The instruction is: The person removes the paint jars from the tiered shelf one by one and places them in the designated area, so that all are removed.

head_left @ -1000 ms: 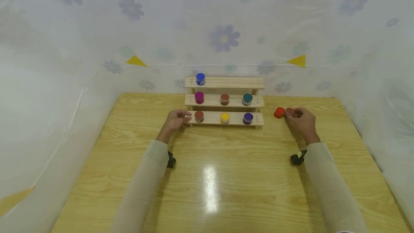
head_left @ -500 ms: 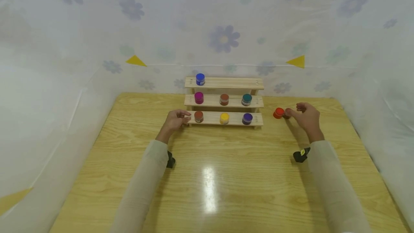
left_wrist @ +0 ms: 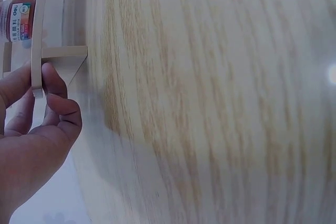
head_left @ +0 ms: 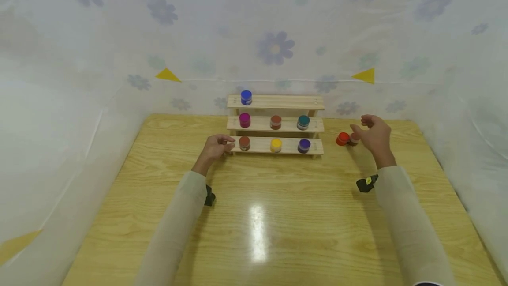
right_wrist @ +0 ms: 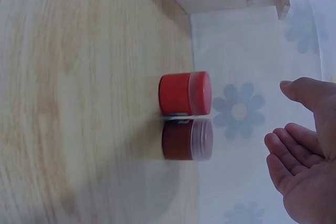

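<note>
**Left hand on the rack, right hand over two jars**

I have a three-tier wooden rack [head_left: 285, 102] standing by the far edge of the worktop [head_left: 309, 224], around the middle of that edge. My left wrist feed shows the left hand [head_left: 214, 148] pinching the left end of the bottom shelf, thumb and fingers on opposite faces of the board.

The right hand [head_left: 375, 137] hangs toward the worktop's far right corner, thumb spread away from loosely bent fingers. Near it, between rack and right edge, a red jar [right_wrist: 184, 94] and a dark brown jar [right_wrist: 178, 140] stand upright side by side; I cannot tell whether they touch.

From left to right, the bottom shelf carries a brown jar [head_left: 244, 143], a yellow jar [head_left: 276, 145] and a purple jar [head_left: 304, 145]; the middle one, a magenta jar [head_left: 244, 120], a reddish-brown jar [head_left: 275, 122] and a teal jar [head_left: 303, 122]. A blue jar [head_left: 246, 97] stands near the top shelf's left end.
</note>
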A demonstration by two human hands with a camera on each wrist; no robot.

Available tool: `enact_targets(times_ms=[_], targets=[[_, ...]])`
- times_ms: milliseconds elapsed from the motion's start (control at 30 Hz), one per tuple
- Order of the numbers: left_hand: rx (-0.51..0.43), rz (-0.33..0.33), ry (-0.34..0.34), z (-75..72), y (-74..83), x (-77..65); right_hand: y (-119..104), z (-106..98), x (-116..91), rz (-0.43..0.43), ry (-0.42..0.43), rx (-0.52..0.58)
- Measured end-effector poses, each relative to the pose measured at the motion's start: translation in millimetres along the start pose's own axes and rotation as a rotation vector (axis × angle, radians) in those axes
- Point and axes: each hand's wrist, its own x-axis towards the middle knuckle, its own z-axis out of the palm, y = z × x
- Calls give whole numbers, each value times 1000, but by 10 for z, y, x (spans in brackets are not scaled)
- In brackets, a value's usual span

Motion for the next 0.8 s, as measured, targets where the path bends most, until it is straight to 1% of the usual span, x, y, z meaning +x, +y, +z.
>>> enact_targets(times_ms=[233,467,600,767,800], targets=[[7,3,12,4,15,-3,-211,22,8,-54,52,-4],[3,11,16,-14,26,-21,-519,65,49,-72,67,51],[-5,4,11,-18,27,-25,-668,130,88,-104,84,78],[-4,3,6,-8,21,-12,-818,207,126,-143,80,93],[1,0,1,-7,59,-42,-849,221,135,-152,78,90]])
